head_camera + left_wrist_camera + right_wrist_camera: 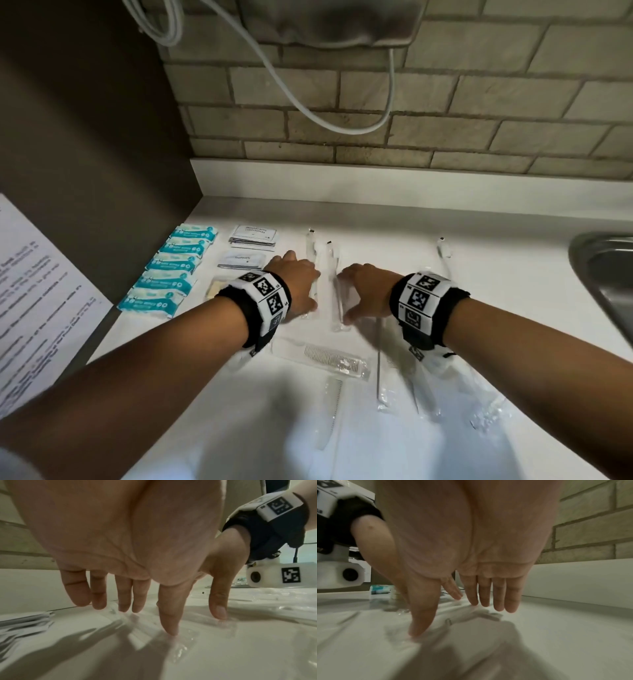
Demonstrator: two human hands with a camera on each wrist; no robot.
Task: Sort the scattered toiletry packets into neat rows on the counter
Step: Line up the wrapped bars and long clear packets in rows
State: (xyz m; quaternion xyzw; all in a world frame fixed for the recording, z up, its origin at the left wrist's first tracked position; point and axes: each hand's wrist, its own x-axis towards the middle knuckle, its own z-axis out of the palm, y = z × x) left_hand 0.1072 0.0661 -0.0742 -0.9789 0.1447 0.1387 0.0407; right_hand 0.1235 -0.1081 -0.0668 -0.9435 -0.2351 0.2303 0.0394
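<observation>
White counter (445, 219) under a brick wall: left hand (294, 284) and right hand (368, 291), fingers straight and spread, flank two wrapped toothbrushes (329, 274) at centre; best to press lightly and slide both together, parallel, beside the sachets (253, 236)

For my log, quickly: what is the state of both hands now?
Left hand: open, fingers straight, touching clear toothbrush packets.
Right hand: open, same.

teal packets (171, 270) rowed on counter (445, 233)
</observation>
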